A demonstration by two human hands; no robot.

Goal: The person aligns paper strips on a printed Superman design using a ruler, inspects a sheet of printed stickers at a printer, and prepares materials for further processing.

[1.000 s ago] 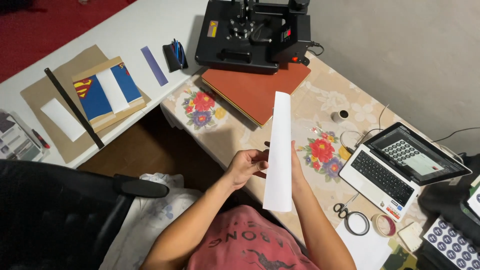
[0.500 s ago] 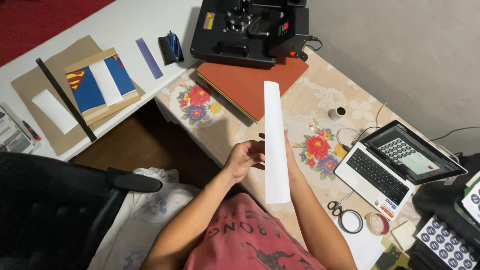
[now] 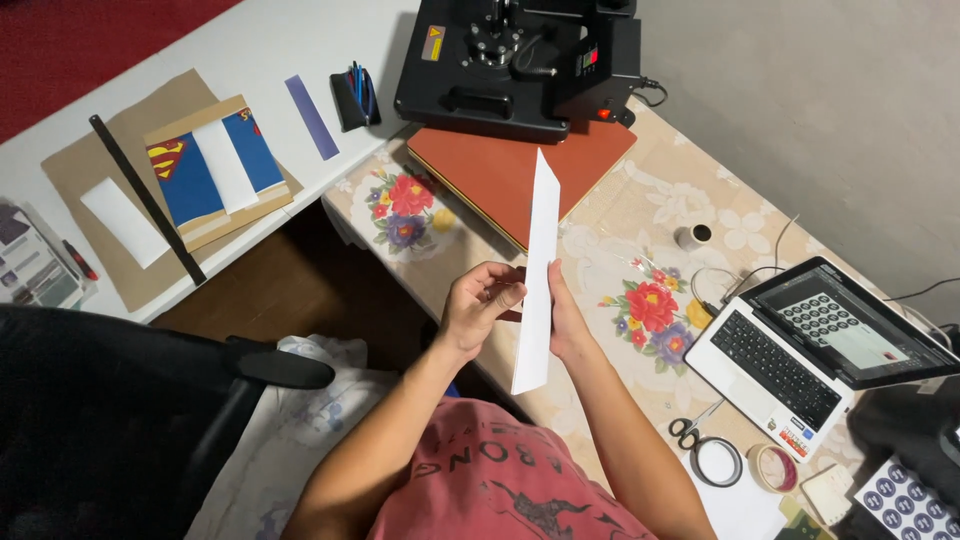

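- Two hands hold one long white paper strip (image 3: 537, 275) upright over the table's near edge, in front of the person's chest.
- The left hand (image 3: 480, 305) curls its fingers onto the strip's left face near the middle, thumb and fingertips pinching it.
- The right hand (image 3: 565, 315) sits behind the strip on its right side, fingers mostly hidden; it presses against the paper, though the exact grip cannot be told.
- The strip is seen nearly edge-on, tilted a little, its top reaching up toward the red-brown mat (image 3: 500, 170).
- Just right of the hands, the flowered tablecloth (image 3: 640, 300) carries a laptop (image 3: 800, 350), open, and nearer the person lie scissors (image 3: 690, 430) and two tape rolls (image 3: 720, 462).
- A small spool (image 3: 692, 236) stands beyond the laptop.
- Farther off, a black heat press (image 3: 520, 60) sits at the table's far end, above the mat.
- To the far left, a white table (image 3: 220, 40) bears brown card (image 3: 70, 160), a black ruler (image 3: 145, 198), a blue printed sheet (image 3: 215, 165), a purple strip (image 3: 312, 117) and a pen holder (image 3: 355, 97).
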